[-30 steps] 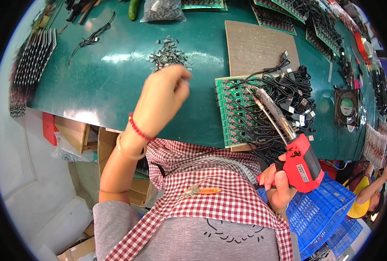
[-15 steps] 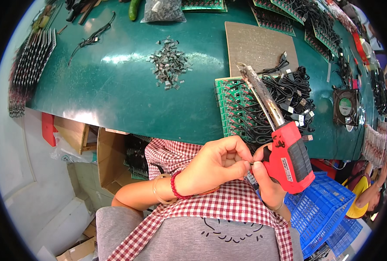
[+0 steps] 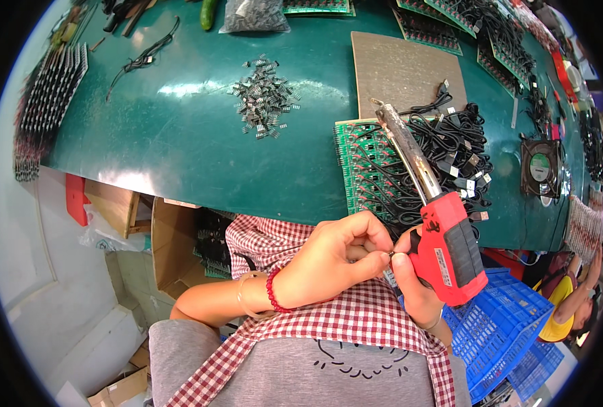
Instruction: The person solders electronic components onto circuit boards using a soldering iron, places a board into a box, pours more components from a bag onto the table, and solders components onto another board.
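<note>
My left hand [image 3: 335, 261] is closed in a pinch, its fingertips meeting those of my right hand over the apron. Between them is a tiny dark piece [image 3: 391, 254], too small to name. My right hand [image 3: 416, 292] grips a red and black soldering gun [image 3: 454, 244], its metal barrel slanting up and left over the table. Beneath the barrel lies a green circuit board panel [image 3: 355, 163] with black USB cables [image 3: 454, 152] bunched on its right side. A pile of small black pin connectors [image 3: 264, 98] sits farther off, left of the panel.
Behind the panel lies a brown board [image 3: 406, 68]. A bag of small grey parts [image 3: 255, 15] and a cucumber [image 3: 208, 15] are at the far edge. A small fan [image 3: 542, 168] stands right. Blue crates [image 3: 498, 325] are below, near another person in yellow [image 3: 564, 308].
The soldering gun has tilted and dropped very slightly in my right hand. Both hands stay pinched together in almost the same place.
</note>
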{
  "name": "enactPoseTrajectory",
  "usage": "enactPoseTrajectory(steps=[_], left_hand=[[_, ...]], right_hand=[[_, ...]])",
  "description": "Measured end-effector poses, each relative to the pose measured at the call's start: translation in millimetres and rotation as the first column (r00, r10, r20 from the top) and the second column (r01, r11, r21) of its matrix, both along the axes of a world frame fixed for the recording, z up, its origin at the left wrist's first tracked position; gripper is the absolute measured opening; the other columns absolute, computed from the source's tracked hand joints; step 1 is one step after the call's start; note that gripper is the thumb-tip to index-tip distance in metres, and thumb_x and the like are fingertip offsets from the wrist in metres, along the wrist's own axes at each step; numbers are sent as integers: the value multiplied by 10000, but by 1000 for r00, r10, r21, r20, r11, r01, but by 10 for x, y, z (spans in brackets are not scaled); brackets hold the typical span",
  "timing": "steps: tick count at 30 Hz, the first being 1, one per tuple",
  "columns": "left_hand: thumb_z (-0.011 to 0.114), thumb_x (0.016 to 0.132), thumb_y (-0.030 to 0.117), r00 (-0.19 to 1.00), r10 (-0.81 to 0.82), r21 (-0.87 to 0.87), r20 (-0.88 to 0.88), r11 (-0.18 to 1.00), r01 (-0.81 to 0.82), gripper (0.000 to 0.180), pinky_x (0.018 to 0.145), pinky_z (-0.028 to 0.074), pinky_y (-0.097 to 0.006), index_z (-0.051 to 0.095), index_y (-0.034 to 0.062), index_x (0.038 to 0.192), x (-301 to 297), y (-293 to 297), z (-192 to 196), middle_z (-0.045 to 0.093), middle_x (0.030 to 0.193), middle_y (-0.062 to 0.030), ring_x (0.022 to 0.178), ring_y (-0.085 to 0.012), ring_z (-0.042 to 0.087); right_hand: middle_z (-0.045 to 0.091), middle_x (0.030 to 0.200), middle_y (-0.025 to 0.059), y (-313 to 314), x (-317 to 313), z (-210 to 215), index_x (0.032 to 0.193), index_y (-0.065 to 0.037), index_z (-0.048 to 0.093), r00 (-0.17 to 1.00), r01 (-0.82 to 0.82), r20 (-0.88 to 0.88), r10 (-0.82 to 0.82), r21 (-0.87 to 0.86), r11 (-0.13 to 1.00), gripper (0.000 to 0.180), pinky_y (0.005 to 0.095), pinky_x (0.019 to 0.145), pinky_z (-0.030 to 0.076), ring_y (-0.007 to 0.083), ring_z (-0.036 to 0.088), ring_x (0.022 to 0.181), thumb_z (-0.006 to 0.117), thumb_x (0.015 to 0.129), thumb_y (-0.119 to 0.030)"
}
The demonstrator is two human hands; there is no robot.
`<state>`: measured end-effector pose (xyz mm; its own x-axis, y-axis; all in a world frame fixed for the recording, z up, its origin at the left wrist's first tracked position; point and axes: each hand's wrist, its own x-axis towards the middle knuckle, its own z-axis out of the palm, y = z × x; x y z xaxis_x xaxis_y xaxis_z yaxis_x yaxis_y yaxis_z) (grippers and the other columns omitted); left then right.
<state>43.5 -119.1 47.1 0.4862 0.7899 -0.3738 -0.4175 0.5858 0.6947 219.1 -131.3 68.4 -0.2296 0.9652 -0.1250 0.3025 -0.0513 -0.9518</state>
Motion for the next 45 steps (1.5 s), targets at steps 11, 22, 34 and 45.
enactPoseTrajectory(steps=[11, 22, 34, 45], left_hand=[[610, 709, -17, 768, 30, 559, -640, 703, 439, 63, 518, 465, -275, 571, -10, 757, -195, 237, 142, 602, 670, -80, 574, -151, 590], [562, 827, 58, 912, -93, 23, -399, 994, 111, 86, 442, 406, -184, 541, -16, 788, -484, 669, -447, 604, 714, -79, 517, -78, 553], [546, 834, 55, 894, -132, 29, -428, 987, 160, 73, 431, 396, -176, 537, -8, 799, -507, 753, -515, 591, 696, -64, 505, -67, 547], [553, 808, 42, 890, -205, 19, -407, 973, 232, 58, 416, 369, -172, 540, 5, 766, -546, 839, -518, 565, 666, -28, 493, -53, 530]], right_hand=[[607, 853, 63, -88, -28, -102, 1040, 4, 513, 997, 73, -16, -75, -103, 992, 309, 240, 675, 477, 132, 601, 726, 650, 764, 22], [482, 589, 63, -414, 337, -196, 1231, 49, 392, 969, 138, -188, -162, -137, 981, 481, 308, 543, 441, 139, 457, 509, 556, 897, -256], [516, 640, 82, -531, 428, -378, 1135, 43, 454, 992, 128, 6, -129, -172, 977, 355, 264, 496, 389, 123, 449, 511, 550, 869, -172], [540, 647, 75, -495, 468, -425, 1035, 34, 500, 995, 65, 85, -54, -126, 990, 273, 245, 476, 361, 117, 465, 518, 567, 854, -160]])
